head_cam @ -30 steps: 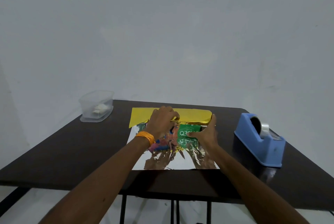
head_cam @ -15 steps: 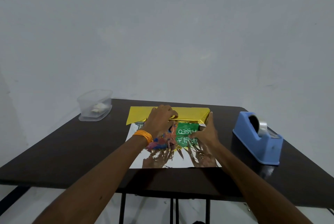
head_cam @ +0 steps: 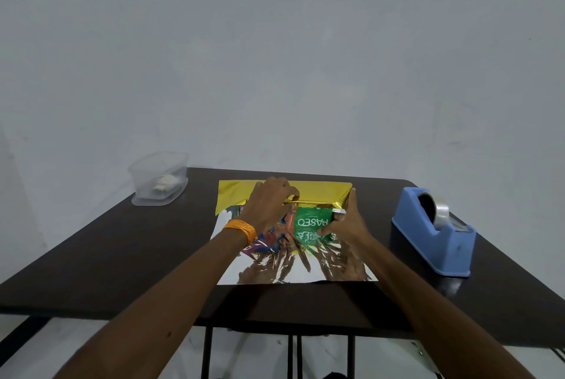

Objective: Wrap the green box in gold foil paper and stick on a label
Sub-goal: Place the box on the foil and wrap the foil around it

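Box (head_cam: 312,221) between both: left grip (head_cam: 269,204) pinching foil (head_cam: 235,195), right grip (head_cam: 345,225) flat against end.

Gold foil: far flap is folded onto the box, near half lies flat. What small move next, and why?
Probably lift the near edge of the gold foil over the green box with the right hand, while the left hand holds the far flap down: the box top shows bare.
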A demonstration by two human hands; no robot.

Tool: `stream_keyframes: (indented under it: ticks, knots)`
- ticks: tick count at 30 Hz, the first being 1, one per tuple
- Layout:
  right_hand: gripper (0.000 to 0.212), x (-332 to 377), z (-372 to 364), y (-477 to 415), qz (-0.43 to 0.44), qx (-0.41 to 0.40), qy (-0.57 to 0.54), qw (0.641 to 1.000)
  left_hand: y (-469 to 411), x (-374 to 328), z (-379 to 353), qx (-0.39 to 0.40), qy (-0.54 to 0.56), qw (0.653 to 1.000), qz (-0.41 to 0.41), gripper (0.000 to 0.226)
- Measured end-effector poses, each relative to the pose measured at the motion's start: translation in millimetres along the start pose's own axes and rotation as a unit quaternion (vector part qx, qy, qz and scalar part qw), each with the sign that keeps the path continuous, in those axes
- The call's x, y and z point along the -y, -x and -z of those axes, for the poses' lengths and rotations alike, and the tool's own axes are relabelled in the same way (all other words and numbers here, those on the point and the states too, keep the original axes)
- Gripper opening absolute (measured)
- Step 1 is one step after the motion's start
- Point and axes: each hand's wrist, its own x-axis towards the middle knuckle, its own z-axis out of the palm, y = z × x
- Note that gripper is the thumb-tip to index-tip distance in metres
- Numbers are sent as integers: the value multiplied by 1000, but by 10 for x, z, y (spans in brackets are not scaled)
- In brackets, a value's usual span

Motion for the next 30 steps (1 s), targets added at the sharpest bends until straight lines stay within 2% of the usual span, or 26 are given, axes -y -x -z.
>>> stream_keyframes:
  ticks: [6, 9, 11, 12, 13, 16, 18, 20, 22, 30]
  knots:
    - [155, 307, 48, 305, -24, -7, -10, 1000, 0, 4, -2, 8, 7, 1000, 5, 34]
    - [128, 528, 69, 544, -14, -127, 10, 992, 0, 4, 2, 14, 6, 1000, 6, 35]
    - [101, 631, 92, 679, 82, -236, 106, 963, -2, 11, -13, 10, 6, 1000, 7, 35]
    - [89, 676, 106, 728, 149, -259, 168, 939, 0, 10, -24, 9, 7, 1000, 8, 35]
    - [75, 715, 107, 739, 204, -251, 216, 921, 5, 7, -29, 8, 8, 1000, 8, 36]
    - [37, 856, 22, 657, 293, -113, 295, 902, 23, 0, -30, 0, 6, 1000, 7, 36]
    - [33, 950, -82, 563, 302, -41, 364, 880, 35, -1, -16, -4, 9, 1000, 7, 37]
    - [27, 994, -170, 484, 305, -5, 407, 861, 46, -12, 5, -2, 11, 1000, 8, 37]
    - [22, 974, -205, 429, 317, -4, 428, 846, 55, -15, 19, 1, 19, 1000, 6, 36]
    - [9, 850, -210, 369, 340, -32, 406, 847, 209, 199, 49, -36, 57, 998, 8, 33]
